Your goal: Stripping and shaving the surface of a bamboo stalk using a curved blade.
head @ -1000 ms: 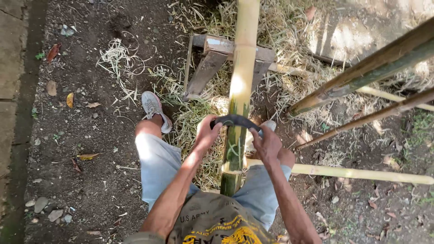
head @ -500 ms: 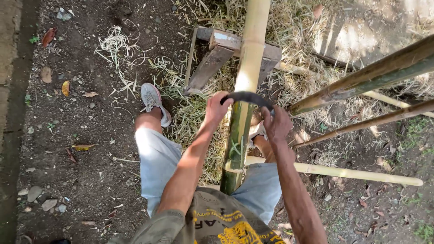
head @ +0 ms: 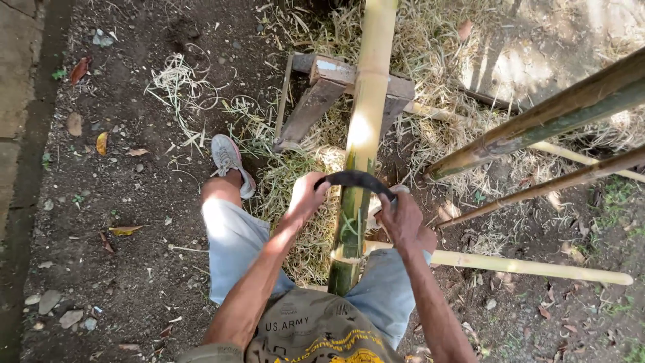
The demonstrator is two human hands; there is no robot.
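Both hands grip curved blade across bamboo.

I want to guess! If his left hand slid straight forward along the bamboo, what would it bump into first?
Probably the wooden stand under the bamboo pole; the left hand has only straw before that.

A dark curved blade arched crosswise over a long bamboo pole, touching its upper face. The pole was pale yellow where scraped and green near the person, lying lengthwise across a wooden trestle.
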